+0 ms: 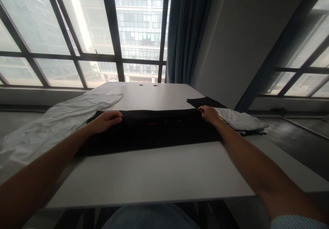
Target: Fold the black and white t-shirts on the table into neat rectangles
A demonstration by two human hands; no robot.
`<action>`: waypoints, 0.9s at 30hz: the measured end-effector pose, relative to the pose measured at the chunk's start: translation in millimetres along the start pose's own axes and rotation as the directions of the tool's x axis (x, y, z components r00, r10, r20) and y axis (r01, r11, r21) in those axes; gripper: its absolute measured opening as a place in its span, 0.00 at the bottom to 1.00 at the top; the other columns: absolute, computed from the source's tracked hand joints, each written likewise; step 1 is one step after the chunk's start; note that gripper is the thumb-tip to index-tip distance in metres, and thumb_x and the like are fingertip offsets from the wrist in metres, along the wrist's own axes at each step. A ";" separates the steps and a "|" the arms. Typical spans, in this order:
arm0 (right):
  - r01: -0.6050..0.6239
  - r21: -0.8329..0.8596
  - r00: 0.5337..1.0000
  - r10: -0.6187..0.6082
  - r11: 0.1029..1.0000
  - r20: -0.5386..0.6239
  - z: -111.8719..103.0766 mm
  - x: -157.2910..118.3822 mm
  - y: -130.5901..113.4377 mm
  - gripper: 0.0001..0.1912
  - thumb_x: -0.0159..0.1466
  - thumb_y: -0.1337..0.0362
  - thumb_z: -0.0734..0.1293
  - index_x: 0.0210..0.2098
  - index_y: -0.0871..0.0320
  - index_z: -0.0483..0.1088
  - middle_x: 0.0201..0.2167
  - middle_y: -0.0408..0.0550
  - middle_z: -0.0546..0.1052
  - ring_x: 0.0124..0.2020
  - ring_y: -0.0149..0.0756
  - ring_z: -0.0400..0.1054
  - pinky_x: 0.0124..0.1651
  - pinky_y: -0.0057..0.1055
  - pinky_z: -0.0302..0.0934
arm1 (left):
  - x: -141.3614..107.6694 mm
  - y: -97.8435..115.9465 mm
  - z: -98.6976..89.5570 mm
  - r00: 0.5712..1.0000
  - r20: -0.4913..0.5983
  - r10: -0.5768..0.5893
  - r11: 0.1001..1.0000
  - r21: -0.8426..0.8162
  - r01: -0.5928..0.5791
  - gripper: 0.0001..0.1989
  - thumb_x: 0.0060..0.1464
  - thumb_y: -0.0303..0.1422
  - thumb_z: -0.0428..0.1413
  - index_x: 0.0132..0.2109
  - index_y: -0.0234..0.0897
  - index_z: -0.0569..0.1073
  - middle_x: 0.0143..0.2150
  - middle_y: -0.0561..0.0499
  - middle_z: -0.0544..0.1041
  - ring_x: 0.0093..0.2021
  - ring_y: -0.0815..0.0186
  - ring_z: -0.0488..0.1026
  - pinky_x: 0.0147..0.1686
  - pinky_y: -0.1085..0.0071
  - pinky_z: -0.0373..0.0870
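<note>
A black garment (154,133) with small red lettering lies folded into a wide band across the white table (154,177). My left hand (108,120) is closed at its far left part, thumb and fingers pinching the cloth. On the far right edge, my right hand (208,114) pinches the same garment. The exact kind of garment cannot be made out in its folded form.
Loose white cloth (51,119) spreads over the table's left side. A stack of folded garments, white on top (241,119), sits at the right, beside a black folded cloth (204,102). Windows and a blue curtain (187,30) stand behind.
</note>
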State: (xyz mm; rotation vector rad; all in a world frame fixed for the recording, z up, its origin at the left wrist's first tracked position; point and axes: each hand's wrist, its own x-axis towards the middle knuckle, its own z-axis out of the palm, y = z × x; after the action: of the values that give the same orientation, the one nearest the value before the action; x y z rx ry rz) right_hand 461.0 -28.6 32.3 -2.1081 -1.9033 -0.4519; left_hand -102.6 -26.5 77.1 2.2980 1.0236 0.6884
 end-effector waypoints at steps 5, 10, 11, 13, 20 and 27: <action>0.020 -0.095 0.993 -0.009 0.995 0.119 -6.9 -2.2 -4.9 0.19 0.64 0.70 0.61 0.49 0.55 0.79 0.49 0.52 0.80 0.51 0.45 0.72 0.51 0.37 0.62 | -0.9 -0.2 -5.2 0.993 0.087 -0.083 0.994 -0.063 0.089 0.28 0.55 0.59 0.54 0.38 0.36 0.77 0.31 0.49 0.76 0.32 0.63 0.70 0.36 0.68 0.70; 0.131 -0.202 0.972 -0.085 0.971 0.221 -14.5 -5.2 -7.9 0.16 0.59 0.71 0.64 0.41 0.56 0.81 0.48 0.54 0.80 0.50 0.47 0.72 0.54 0.41 0.61 | -1.1 -4.7 -1.5 0.959 0.261 -0.110 0.987 0.143 0.075 0.28 0.52 0.58 0.56 0.40 0.38 0.80 0.34 0.48 0.80 0.33 0.62 0.74 0.35 0.67 0.70; 0.129 -0.194 0.976 -0.090 0.973 0.197 -16.0 -5.3 -8.8 0.15 0.59 0.71 0.64 0.39 0.56 0.81 0.47 0.54 0.80 0.50 0.46 0.72 0.54 0.40 0.61 | -1.6 -2.1 0.7 0.965 0.245 -0.090 0.979 0.198 0.041 0.27 0.51 0.58 0.58 0.41 0.38 0.80 0.34 0.49 0.79 0.33 0.63 0.73 0.35 0.68 0.69; 0.133 -0.121 0.981 -0.112 0.984 0.161 -18.2 -5.3 -10.8 0.14 0.59 0.70 0.64 0.38 0.56 0.81 0.46 0.52 0.80 0.49 0.45 0.72 0.52 0.37 0.62 | -2.5 6.7 7.6 0.977 0.211 -0.040 0.952 0.305 -0.027 0.27 0.47 0.57 0.62 0.41 0.38 0.79 0.35 0.50 0.77 0.32 0.63 0.72 0.33 0.69 0.68; 0.191 0.146 0.936 -0.225 0.971 0.272 -13.1 -5.3 -11.9 0.15 0.55 0.73 0.66 0.39 0.56 0.80 0.46 0.47 0.80 0.43 0.38 0.74 0.47 0.28 0.65 | -3.4 26.3 40.3 0.933 0.355 0.065 0.865 0.446 -0.230 0.11 0.61 0.41 0.53 0.38 0.40 0.75 0.39 0.50 0.78 0.38 0.62 0.75 0.39 0.69 0.67; 0.185 0.122 0.942 -0.212 0.975 0.261 -10.8 -5.2 -9.6 0.15 0.55 0.72 0.66 0.39 0.56 0.80 0.46 0.47 0.80 0.41 0.37 0.74 0.46 0.28 0.65 | -2.1 17.2 26.9 0.948 0.306 0.083 0.943 0.285 -0.174 0.17 0.63 0.46 0.50 0.36 0.38 0.71 0.33 0.51 0.75 0.33 0.64 0.71 0.35 0.70 0.67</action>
State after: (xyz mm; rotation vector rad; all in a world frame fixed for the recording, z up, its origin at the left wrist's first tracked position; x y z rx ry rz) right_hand 450.4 -36.6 40.0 -2.0103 -2.2542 -0.1069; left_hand -78.0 -44.9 67.9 2.6576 0.8959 0.2337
